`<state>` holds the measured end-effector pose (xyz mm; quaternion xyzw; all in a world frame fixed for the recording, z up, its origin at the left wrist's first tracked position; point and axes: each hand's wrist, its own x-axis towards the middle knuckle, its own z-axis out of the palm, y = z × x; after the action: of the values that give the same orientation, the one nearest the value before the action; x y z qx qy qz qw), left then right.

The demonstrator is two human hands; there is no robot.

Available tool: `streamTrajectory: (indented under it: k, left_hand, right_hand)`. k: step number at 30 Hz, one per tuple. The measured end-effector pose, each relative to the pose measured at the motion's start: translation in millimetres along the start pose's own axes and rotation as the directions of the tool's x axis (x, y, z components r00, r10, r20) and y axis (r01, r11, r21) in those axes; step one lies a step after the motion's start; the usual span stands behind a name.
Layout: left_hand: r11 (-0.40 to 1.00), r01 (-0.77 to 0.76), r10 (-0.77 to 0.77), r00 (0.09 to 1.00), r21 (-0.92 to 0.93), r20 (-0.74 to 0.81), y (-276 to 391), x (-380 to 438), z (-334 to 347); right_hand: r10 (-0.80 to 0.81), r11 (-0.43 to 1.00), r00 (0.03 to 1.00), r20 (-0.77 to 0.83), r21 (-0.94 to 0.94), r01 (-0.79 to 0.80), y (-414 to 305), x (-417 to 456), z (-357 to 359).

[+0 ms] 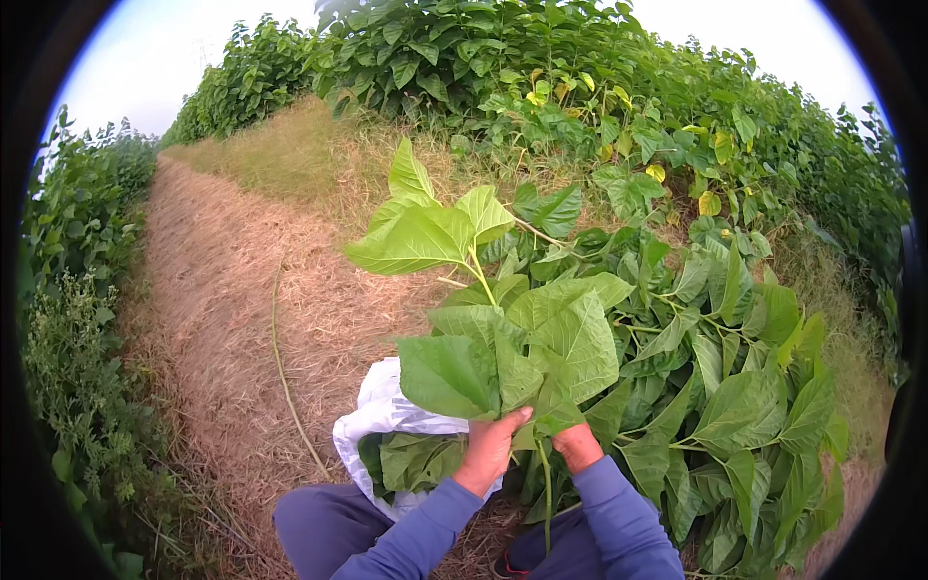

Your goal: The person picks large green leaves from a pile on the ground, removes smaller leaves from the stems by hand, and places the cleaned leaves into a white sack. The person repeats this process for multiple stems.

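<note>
A leafy green branch (478,268) with broad leaves rises in front of me, its bare lower stem hanging between my forearms. My left hand (494,444) is closed on leaves at the branch, thumb on top. Beside it, my right hand (576,444) is at the same branch, its fingers mostly hidden behind leaves, so its grip cannot be made out. Below and left of the held leaves, a white plastic sack (355,435) stands with its mouth open and picked leaves (420,460) inside. On the right lies a large heap of cut leafy branches (725,406).
A long thin bare stick (283,362) lies on the dry-grass path (210,290) at left. Tall leafy shrubs (507,65) line the far side, some leaves yellow. More plants (72,348) border the left edge. My bent knee (326,529) is beside the sack.
</note>
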<state>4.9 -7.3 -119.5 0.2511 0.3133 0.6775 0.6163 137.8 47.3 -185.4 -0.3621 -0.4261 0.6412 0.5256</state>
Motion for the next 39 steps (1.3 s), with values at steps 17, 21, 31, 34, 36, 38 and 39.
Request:
streamTrajectory:
  k: [17, 21, 31, 34, 36, 38, 39]
  left_hand:
    - [0.994, 0.079, -0.078, 0.997, 0.078, -0.016, -11, -18, -18]
    - [0.992, 0.032, -0.033, 0.999, 0.123, 0.004, -12, -22, -17]
    - [0.85, -0.13, 0.093, 0.991, 0.51, 0.097, -9, -48, -16]
    - [0.78, -0.179, 0.099, 0.981, 0.6, 0.164, -10, -53, -21]
    - [0.799, -0.164, 0.08, 0.983, 0.578, 0.168, -13, -58, -22]
    - [0.777, -0.181, 0.082, 0.979, 0.603, 0.188, -16, -61, -27]
    - [0.766, -0.186, 0.081, 0.977, 0.616, 0.195, -15, -63, -28]
  right_hand:
    - [-0.001, 0.979, 0.99, 0.14, 0.204, -0.028, -33, 11, -2]
    - [0.001, 0.968, 0.994, 0.112, 0.249, -0.029, -33, 12, 1]
    - [-0.011, 0.896, 0.991, 0.135, 0.441, -0.05, -23, -3, 8]
    - [-0.013, 0.837, 0.985, 0.173, 0.541, -0.085, -21, -14, 5]
    - [-0.018, 0.775, 0.975, 0.22, 0.619, -0.125, -19, -22, 4]
    - [-0.031, 0.699, 0.962, 0.272, 0.693, -0.174, -17, -29, 3]
    - [-0.042, 0.661, 0.954, 0.296, 0.724, -0.195, -17, -33, 3]
